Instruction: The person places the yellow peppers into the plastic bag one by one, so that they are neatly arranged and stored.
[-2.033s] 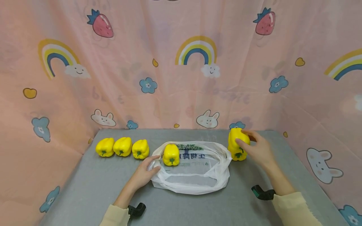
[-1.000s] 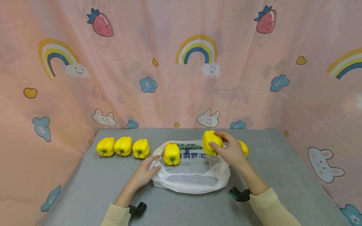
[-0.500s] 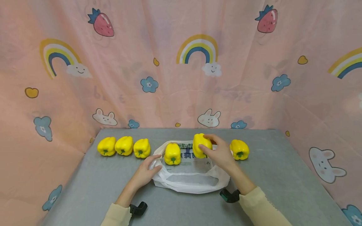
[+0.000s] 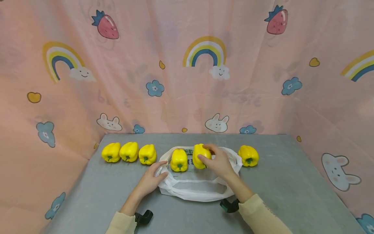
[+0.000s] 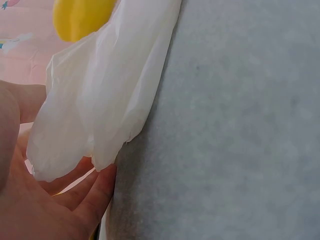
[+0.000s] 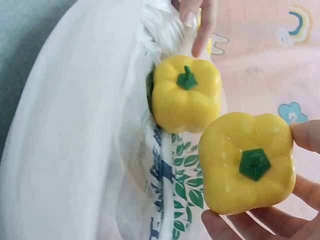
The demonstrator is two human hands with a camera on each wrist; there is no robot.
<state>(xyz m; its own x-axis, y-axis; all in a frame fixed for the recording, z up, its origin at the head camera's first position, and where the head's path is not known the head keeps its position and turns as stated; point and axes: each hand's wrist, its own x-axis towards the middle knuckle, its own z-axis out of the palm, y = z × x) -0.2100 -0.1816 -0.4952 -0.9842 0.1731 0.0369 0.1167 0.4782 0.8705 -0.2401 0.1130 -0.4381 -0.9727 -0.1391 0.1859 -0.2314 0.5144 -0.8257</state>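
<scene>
My right hand [image 4: 219,164] grips a yellow bell pepper [image 4: 201,156], thumb on one side and fingers on the other. This pepper is inside the mouth of a white plastic bag [image 4: 194,196]; the right wrist view shows its green stem [image 6: 255,164] facing the camera. Beside it, at the bag's left side, sits another yellow bell pepper [image 4: 179,160]. My left hand [image 4: 148,179] touches the bag's left edge with thumb and fingers spread apart. In the left wrist view, the bag's plastic [image 5: 100,85] hangs between the thumb and fingers, partly hiding them.
Three yellow bell peppers [image 4: 129,151] stand in a row at the back left of the grey table [image 4: 277,182]. One more yellow bell pepper [image 4: 248,156] stands just right of the bag. A pink patterned curtain [image 4: 175,104] surrounds the table's back and sides.
My right hand has taken a bell pepper from the right side, carried it left over the bag and lowered it toward the other pepper. The left hand stays at the bag's edge.
</scene>
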